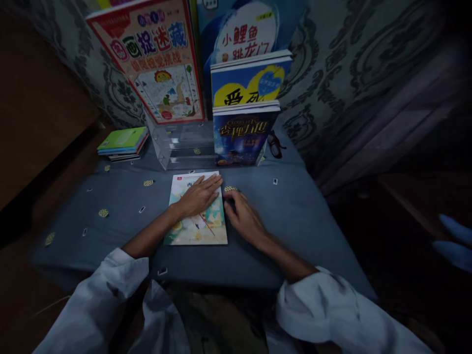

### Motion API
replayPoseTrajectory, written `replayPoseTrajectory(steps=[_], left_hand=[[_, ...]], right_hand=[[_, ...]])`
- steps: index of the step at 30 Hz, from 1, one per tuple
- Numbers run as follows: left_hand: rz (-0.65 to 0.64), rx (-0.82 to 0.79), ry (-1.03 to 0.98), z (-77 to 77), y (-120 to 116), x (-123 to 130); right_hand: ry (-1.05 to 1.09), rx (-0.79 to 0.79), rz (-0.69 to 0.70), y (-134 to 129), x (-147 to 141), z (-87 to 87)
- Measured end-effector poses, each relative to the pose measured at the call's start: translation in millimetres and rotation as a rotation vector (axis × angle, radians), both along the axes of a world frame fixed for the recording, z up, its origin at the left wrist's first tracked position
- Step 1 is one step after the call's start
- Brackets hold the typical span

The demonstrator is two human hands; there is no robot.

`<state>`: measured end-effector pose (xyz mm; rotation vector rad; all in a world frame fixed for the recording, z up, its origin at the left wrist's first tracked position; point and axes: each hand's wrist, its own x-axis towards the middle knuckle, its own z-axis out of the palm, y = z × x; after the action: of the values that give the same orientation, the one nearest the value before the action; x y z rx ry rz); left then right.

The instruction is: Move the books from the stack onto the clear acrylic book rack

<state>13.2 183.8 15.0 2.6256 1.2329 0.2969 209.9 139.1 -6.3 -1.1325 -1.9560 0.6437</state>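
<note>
A thin paperback book (188,227) with a pale, colourful illustrated cover lies closed on the table in front of me. My left hand (198,196) rests flat across its upper middle, fingers stretched toward the top right corner and covering part of the title. Just off the book's right edge is my right hand (244,216), with its fingers loosely bent and the thumb apart from the index finger. Nothing shows in its grasp. Whether the right thumb touches the book's edge I cannot tell.
Behind the book stands a clear acrylic rack (162,147) with several upright books, among them a red-bordered picture book (158,64) and a dark blue book (239,142). A small book stack (123,142) lies left, eyeglasses (276,146) right. A grey-blue cloth (295,216) covers the table.
</note>
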Motion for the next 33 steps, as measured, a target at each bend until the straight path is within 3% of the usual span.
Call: replayPoseTrajectory(steps=[7, 13, 18, 22, 25, 29, 33], left_hand=[[-0.137, 0.000, 0.055, 6.1, -50.0, 1.1], [-0.301, 0.000, 0.124, 9.1, -97.2, 5.0], [-0.389, -0.097, 0.086, 16.8, -111.0, 2.7], [-0.371, -0.162, -0.126, 21.1, -101.2, -15.1], [-0.169, -0.086, -0.266, 13.2, -75.7, -42.9], [0.156, 0.047, -0.220, -8.2, -29.7, -83.8], [0.254, 0.069, -0.163, -25.5, -4.8, -103.5]], right_hand=[[0.185, -0.026, -0.106, 14.7, 10.2, -6.8], [0.108, 0.022, -0.109, 19.5, 8.6, -9.2], [0.040, 0.068, -0.103, 18.2, 5.0, -7.1], [0.028, 0.069, -0.080, 13.0, 0.6, 0.8], [-0.006, 0.075, -0.026, 8.7, -12.3, 7.0], [-0.147, 0.126, 0.144, 4.9, -49.1, 12.5], [-0.330, 0.136, 0.273, 5.9, -89.3, 14.2]])
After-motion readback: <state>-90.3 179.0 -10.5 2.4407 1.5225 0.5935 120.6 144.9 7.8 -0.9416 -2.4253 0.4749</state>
